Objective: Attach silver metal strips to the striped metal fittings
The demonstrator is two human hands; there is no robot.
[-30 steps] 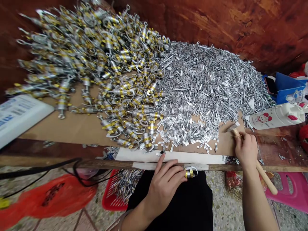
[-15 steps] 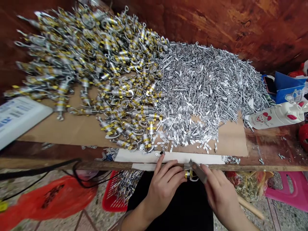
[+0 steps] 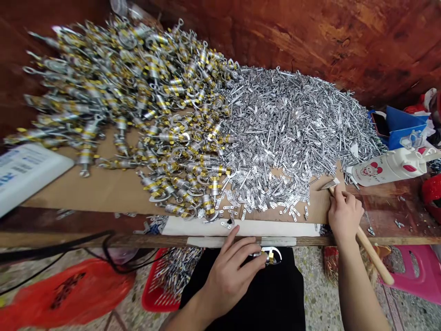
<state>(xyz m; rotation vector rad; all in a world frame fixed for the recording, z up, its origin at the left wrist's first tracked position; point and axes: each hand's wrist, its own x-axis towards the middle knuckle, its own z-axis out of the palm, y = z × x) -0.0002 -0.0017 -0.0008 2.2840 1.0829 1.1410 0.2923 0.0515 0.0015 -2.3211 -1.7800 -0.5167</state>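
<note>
Over my lap, just below the table edge, my left hand (image 3: pixel 231 271) grips a metal hook fitting (image 3: pixel 271 256) with a yellow band. Its curved silver hook sticks out to the right of my fingers; the rest is hidden by them. My right hand (image 3: pixel 344 215) has its fingers around a hammer (image 3: pixel 374 255) close to the head, at the right end of the cardboard. The wooden handle slants down over the table edge. Small perforated metal plates (image 3: pixel 296 197) lie to the left of the hammer head.
A large pile of yellow-banded fittings (image 3: pixel 138 87) covers the left, with a heap of pins (image 3: pixel 310 115) beside it. A white bottle (image 3: pixel 386 169) lies at the right by a blue box (image 3: pixel 408 128). A red basket (image 3: pixel 151 285) and pink stool (image 3: pixel 416 271) stand below.
My right hand has carried the hammer away from the fitting, up and right onto the cardboard. The left hand stays nearly in place with the hook fitting.
</note>
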